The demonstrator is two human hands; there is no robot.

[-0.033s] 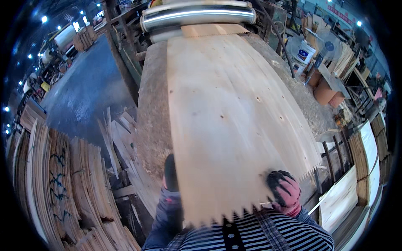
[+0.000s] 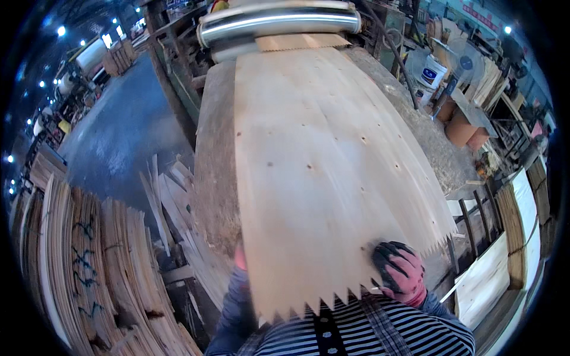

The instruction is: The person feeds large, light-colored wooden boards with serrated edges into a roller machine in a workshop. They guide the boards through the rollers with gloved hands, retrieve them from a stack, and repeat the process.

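A long pale wood veneer sheet (image 2: 303, 196), dotted with small knots, lies in front of me with a jagged near edge. It stretches away over a rough worktable towards a shiny metal roller (image 2: 279, 26). My right hand (image 2: 401, 273), in a pink and black glove, is closed on the sheet near its jagged edge, fingers on top; the thumb is hidden. At the sheet's left edge, my left hand (image 2: 240, 258) shows only a strip of pink glove. Its fingers are out of sight behind the sheet. A second veneer piece (image 2: 303, 41) lies across the far end, by the roller.
The brown worktable (image 2: 217, 148) shows on both sides of the sheet. Stacked veneer (image 2: 113, 261) stands at the lower left, with loose strips (image 2: 178, 202) beside it. On the right are a white bucket (image 2: 430, 74), a fan (image 2: 466, 62) and more bundled veneer (image 2: 509, 237).
The left hand's dark fingers, visible beside the sheet's edge before, have gone out of sight behind it. Sheet knots have shifted slightly left. My right hand keeps nearly the same place.
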